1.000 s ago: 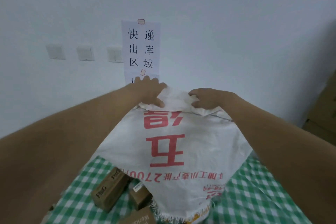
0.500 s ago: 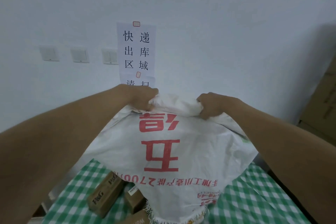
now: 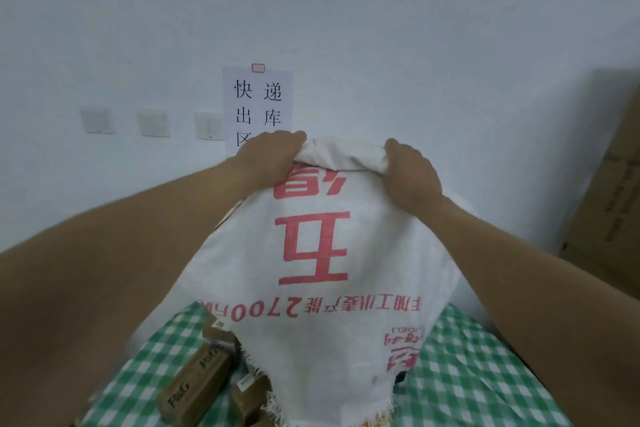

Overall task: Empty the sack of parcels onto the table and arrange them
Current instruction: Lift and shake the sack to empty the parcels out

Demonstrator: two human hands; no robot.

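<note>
We hold a white woven sack (image 3: pixel 311 253) upside down above the green-checked tabletop (image 3: pixel 467 374), our left hand (image 3: pixel 268 158) and right hand (image 3: pixel 410 175) each clenched in a closed grip on its bunched bottom seam. Brown cardboard parcels (image 3: pixel 197 381) lie at its frayed open mouth, red print inverted.

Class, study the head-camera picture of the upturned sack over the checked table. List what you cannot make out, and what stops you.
- Head view: whatever remains inside the sack; its opaque cloth hides it.
- Parcels under its frayed mouth: partly covered, others cut off by the bottom edge.
- Lower lines of the wall notice: behind the left hand.
- Small print on the parcel labels: blurred.
</note>
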